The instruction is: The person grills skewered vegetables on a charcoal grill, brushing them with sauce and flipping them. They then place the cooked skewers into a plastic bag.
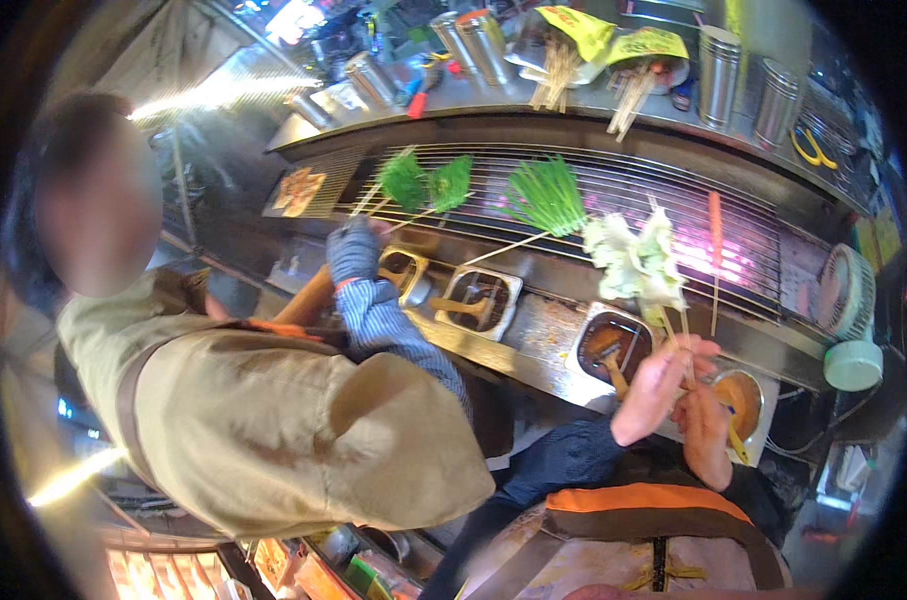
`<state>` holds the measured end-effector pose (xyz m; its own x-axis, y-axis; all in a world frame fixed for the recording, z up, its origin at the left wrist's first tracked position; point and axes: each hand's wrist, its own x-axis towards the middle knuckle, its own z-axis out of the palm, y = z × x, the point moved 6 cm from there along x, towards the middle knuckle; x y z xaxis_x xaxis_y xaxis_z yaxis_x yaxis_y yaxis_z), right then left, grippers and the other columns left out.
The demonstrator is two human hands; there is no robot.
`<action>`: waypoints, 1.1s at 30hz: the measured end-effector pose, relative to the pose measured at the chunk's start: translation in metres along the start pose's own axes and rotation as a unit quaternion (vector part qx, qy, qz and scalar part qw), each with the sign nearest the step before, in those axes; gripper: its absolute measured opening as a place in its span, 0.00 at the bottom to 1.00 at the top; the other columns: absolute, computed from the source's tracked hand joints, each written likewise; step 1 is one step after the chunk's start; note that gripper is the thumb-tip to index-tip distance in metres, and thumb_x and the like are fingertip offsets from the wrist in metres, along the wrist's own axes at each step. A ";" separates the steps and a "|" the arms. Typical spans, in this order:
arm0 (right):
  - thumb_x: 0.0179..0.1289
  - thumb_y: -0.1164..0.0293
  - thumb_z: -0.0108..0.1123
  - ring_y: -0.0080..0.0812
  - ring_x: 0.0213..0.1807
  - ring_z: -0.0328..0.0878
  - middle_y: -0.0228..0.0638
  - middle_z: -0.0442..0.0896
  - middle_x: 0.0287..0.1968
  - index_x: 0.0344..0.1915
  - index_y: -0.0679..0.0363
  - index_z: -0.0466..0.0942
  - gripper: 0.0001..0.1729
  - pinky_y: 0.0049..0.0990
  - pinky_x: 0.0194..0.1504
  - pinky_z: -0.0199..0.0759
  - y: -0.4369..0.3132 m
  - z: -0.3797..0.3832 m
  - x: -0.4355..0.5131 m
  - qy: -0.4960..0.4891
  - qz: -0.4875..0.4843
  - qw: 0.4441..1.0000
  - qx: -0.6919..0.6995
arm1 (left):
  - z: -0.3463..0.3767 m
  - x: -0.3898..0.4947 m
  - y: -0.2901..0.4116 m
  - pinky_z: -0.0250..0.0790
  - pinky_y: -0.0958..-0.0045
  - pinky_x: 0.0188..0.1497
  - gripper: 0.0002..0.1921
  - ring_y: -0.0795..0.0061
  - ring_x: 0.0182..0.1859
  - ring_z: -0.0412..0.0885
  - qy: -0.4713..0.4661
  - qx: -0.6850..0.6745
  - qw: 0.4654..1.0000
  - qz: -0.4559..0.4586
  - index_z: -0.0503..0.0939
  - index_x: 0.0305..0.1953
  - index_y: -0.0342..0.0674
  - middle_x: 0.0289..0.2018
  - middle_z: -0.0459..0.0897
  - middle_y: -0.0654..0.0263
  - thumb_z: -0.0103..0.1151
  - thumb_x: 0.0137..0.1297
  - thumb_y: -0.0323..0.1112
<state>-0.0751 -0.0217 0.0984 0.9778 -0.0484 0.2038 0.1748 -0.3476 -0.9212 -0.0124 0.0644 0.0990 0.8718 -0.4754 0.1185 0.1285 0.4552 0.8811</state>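
Observation:
Two wooden skewers of pale cabbage-like leaves (633, 259) are raised at the near edge of the charcoal grill, the leaves over its rim. My left hand (652, 386) grips their sticks (677, 334) below the leaves. Just behind it, my right hand (705, 427) has its fingers closed around the lower ends of the sticks. A steel pan of dark sauce (592, 330) with a brush (613, 367) lies left of my hands. On the right, partly behind my right hand, is a round bowl of orange-brown sauce (746, 397) with a yellow-handled brush (737, 442).
Green vegetable skewers (547, 195) and a sausage skewer (715, 232) lie on the grill grate (491, 154). A co-worker (251, 427) stands close on my left, a gloved hand (352, 251) on skewers. A small fan (851, 300) stands at the right end; steel canisters (720, 79) line the back shelf.

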 end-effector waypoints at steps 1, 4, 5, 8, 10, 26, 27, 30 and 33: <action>0.68 0.74 0.39 0.22 0.17 0.67 0.33 0.71 0.18 0.46 0.66 0.70 0.13 0.21 0.20 0.61 0.004 -0.003 -0.002 0.001 0.025 1.000 0.018 | 0.004 0.000 -0.004 0.66 0.77 0.48 0.15 0.77 0.44 0.73 -0.006 -0.018 1.000 -0.024 0.64 0.54 0.33 0.48 0.75 0.60 0.35 0.72 0.33; 0.70 0.71 0.37 0.19 0.17 0.65 0.31 0.72 0.18 0.43 0.66 0.70 0.13 0.17 0.19 0.59 0.011 -0.006 -0.004 0.015 0.032 0.995 0.097 | 0.011 0.001 -0.003 0.66 0.77 0.46 0.16 0.76 0.45 0.74 -0.040 -0.008 0.999 -0.013 0.61 0.57 0.35 0.49 0.74 0.60 0.35 0.72 0.34; 0.71 0.71 0.37 0.19 0.17 0.65 0.31 0.72 0.18 0.42 0.67 0.70 0.14 0.17 0.19 0.59 0.014 -0.006 -0.005 0.016 0.040 0.992 0.117 | 0.012 0.001 -0.003 0.66 0.78 0.45 0.16 0.75 0.46 0.74 -0.049 -0.004 0.999 -0.011 0.61 0.57 0.37 0.49 0.74 0.60 0.35 0.72 0.34; 0.71 0.70 0.37 0.18 0.17 0.65 0.31 0.72 0.19 0.41 0.66 0.70 0.14 0.16 0.20 0.59 0.018 -0.007 -0.006 0.007 0.063 0.981 0.186 | 0.012 0.003 -0.003 0.67 0.77 0.46 0.17 0.75 0.47 0.74 -0.068 0.010 0.997 -0.037 0.60 0.58 0.36 0.48 0.75 0.59 0.34 0.72 0.34; 0.71 0.70 0.37 0.18 0.17 0.65 0.31 0.72 0.19 0.40 0.66 0.70 0.13 0.16 0.20 0.59 0.018 -0.007 -0.002 -0.017 0.075 0.978 0.194 | 0.010 0.004 -0.004 0.67 0.77 0.47 0.17 0.76 0.46 0.73 -0.072 -0.001 0.996 -0.054 0.59 0.58 0.36 0.47 0.75 0.59 0.34 0.72 0.35; 0.69 0.73 0.38 0.19 0.19 0.63 0.30 0.70 0.21 0.37 0.62 0.65 0.06 0.19 0.21 0.57 -0.007 0.016 0.003 -0.084 0.096 0.987 0.100 | 0.002 -0.001 0.008 0.68 0.79 0.46 0.15 0.79 0.40 0.74 -0.122 0.092 0.984 -0.087 0.60 0.55 0.33 0.41 0.77 0.61 0.32 0.72 0.33; 0.69 0.73 0.38 0.19 0.19 0.63 0.30 0.70 0.21 0.38 0.62 0.65 0.06 0.19 0.21 0.57 -0.007 0.014 0.002 -0.079 0.095 0.987 0.103 | 0.003 -0.002 0.008 0.68 0.79 0.47 0.15 0.78 0.41 0.74 -0.128 0.095 0.984 -0.076 0.59 0.55 0.33 0.41 0.77 0.60 0.31 0.72 0.33; 0.69 0.72 0.38 0.19 0.20 0.63 0.30 0.70 0.21 0.38 0.63 0.65 0.07 0.18 0.22 0.57 -0.004 0.012 -0.006 -0.085 0.136 0.978 0.136 | 0.008 0.001 0.009 0.67 0.80 0.44 0.15 0.81 0.38 0.73 -0.140 0.071 0.987 0.017 0.60 0.54 0.31 0.41 0.77 0.60 0.33 0.73 0.34; 0.69 0.72 0.39 0.20 0.21 0.63 0.30 0.69 0.21 0.38 0.63 0.65 0.07 0.19 0.24 0.57 -0.004 0.008 -0.012 -0.069 0.128 0.981 0.128 | 0.010 -0.002 0.000 0.66 0.79 0.47 0.17 0.80 0.41 0.73 -0.157 0.023 0.987 0.009 0.59 0.56 0.31 0.41 0.77 0.60 0.34 0.73 0.34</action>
<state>-0.0865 -0.0126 0.0969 0.9967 0.0300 -0.0756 -0.0726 -0.0925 -0.9931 -0.0187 0.0579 0.1037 0.6834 -0.6810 0.2631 0.0874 0.4342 0.8966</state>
